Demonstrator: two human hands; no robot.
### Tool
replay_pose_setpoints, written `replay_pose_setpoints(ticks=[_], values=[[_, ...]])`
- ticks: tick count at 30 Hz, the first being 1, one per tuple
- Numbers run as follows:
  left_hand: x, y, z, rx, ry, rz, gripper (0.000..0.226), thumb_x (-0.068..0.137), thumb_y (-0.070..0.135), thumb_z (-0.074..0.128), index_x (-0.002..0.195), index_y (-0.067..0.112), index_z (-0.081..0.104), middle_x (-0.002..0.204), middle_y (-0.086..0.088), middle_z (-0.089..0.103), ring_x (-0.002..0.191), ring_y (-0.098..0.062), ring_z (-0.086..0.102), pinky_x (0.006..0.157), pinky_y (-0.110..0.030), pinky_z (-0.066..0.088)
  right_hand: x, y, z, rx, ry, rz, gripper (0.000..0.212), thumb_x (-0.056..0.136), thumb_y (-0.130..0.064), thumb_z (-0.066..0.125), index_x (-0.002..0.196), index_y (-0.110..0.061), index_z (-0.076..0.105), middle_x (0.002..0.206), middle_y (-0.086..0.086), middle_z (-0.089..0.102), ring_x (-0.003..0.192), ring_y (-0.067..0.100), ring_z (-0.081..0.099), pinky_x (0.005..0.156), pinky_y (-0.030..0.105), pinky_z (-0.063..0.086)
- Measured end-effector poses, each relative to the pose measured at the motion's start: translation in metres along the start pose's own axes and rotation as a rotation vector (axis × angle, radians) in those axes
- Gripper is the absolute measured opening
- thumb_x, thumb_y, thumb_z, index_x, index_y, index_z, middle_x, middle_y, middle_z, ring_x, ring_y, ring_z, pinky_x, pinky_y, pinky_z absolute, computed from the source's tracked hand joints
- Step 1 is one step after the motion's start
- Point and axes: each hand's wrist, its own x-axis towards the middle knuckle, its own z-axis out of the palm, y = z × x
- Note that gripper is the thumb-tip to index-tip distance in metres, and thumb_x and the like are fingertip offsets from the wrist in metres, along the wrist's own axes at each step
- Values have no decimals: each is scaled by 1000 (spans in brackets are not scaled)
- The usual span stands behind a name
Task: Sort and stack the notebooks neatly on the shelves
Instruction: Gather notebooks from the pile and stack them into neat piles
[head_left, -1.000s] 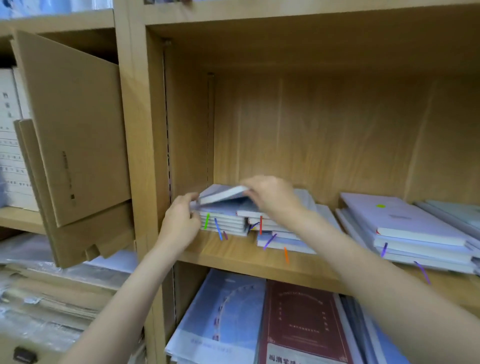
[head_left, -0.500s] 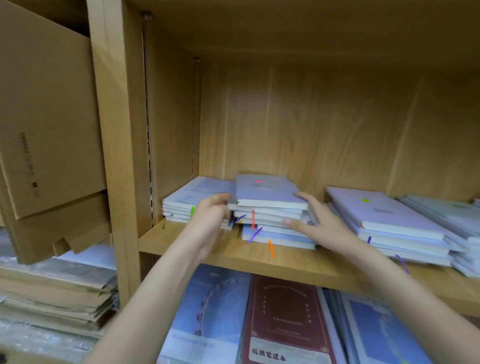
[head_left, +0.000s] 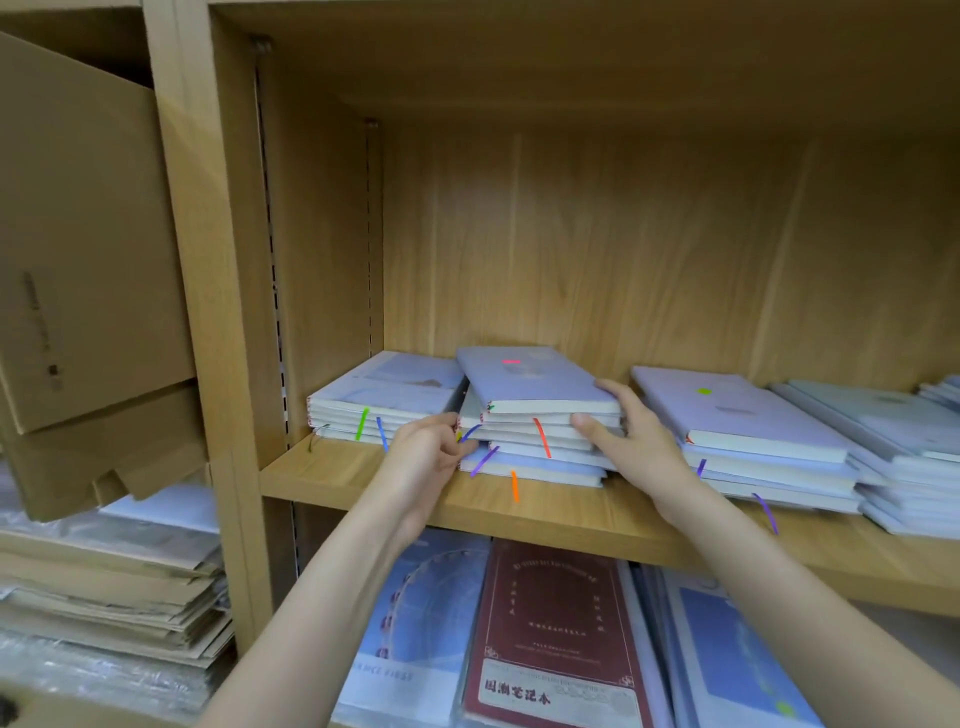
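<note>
Fingers of my left hand (head_left: 426, 452) curl against the near-left corner of the notebook stack (head_left: 535, 431); my right hand (head_left: 631, 441) clasps its right side, thumb on the page edges. Between my palms the stack sits skewed on the shelf (head_left: 597, 514). Covers look stiff but slick, and the stack fairly heavy. I'd squeeze both sides low, clear of the ribbon bookmarks.

Brown boxes on the left

Flat cardboard boxes (head_left: 88, 249) are leaning over a pile of folded cardboard (head_left: 109, 587) lying underneath.
</note>
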Motion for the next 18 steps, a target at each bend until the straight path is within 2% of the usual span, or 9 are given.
replay_pose_setpoints(ticks=[2, 4, 6, 7, 9, 11, 13, 15, 18], values=[[-4, 1, 5, -32, -41, 34, 39, 83, -17, 20, 103, -6, 53, 110, -15, 54, 114, -30, 52, 85, -23, 48, 0, 1, -3, 128, 6, 45, 53, 81, -37, 70, 129, -34, 47, 119, -2, 58, 108, 17, 57, 96, 34, 46], [-3, -1, 6, -54, -74, 57, 47, 79, -16, 21, 114, -11, 52, 118, -23, 57, 112, -30, 55, 80, -22, 53, 1, -3, -8, 304, 43, 88, 45, 84, -23, 69, 125, -27, 51, 110, -2, 61, 100, 17, 59, 84, 32, 50], [0, 2, 7, -10, -101, 76, 54, 76, -14, 25, 123, -5, 51, 121, -19, 59, 114, -24, 56, 91, -23, 48, -3, -9, -11, 442, 58, 121, 38, 89, -11, 62, 122, -23, 49, 100, -5, 60, 91, 17, 60, 71, 29, 52], [2, 5, 7, 36, -109, 89, 55, 75, -12, 27, 123, -1, 52, 121, -16, 61, 117, -21, 53, 99, -28, 41, -4, -10, -12, 441, 61, 123, 39, 89, -10, 61, 123, -23, 48, 100, -5, 59, 91, 18, 60, 71, 31, 53], [7, 9, 3, 85, -92, 118, 56, 75, -12, 28, 123, 2, 53, 119, -13, 63, 120, -18, 51, 108, -35, 34, -6, -11, -13, 389, 33, 122, 43, 89, -12, 63, 127, -21, 47, 108, 0, 57, 98, 21, 60, 79, 37, 54], [9, 10, -5, 89, -62, 118, 55, 77, -13, 27, 124, 4, 52, 122, -9, 61, 116, -14, 51, 105, -36, 36, -8, -10, -14, 303, -2, 129, 49, 87, -18, 65, 132, -24, 44, 119, 1, 54, 107, 21, 57, 90, 41, 52], [8, 8, -12, 109, -38, 110, 54, 80, -12, 28, 124, 9, 52, 124, -5, 58, 115, -15, 50, 91, -27, 40, -11, -8, -15, 199, -26, 120, 55, 85, -20, 66, 134, -26, 41, 126, 0, 52, 115, 20, 53, 99, 43, 46], [4, 3, -12, 149, -6, 139, 52, 83, -11, 29, 124, 9, 54, 123, -4, 58, 117, -16, 52, 85, -20, 39, -17, -9, -17, 81, -30, 62, 59, 84, -20, 67, 136, -24, 39, 129, 1, 52, 119, 20, 51, 103, 44, 41], [-2, -1, -1, 282, 106, 343, 44, 88, -10, 33, 119, 8, 59, 115, -1, 60, 107, -9, 53, 75, -2, 39, -32, -11, -29, -65, 12, -79, 55, 86, -16, 64, 136, -17, 41, 123, -4, 50, 116, 13, 48, 104, 36, 38]])
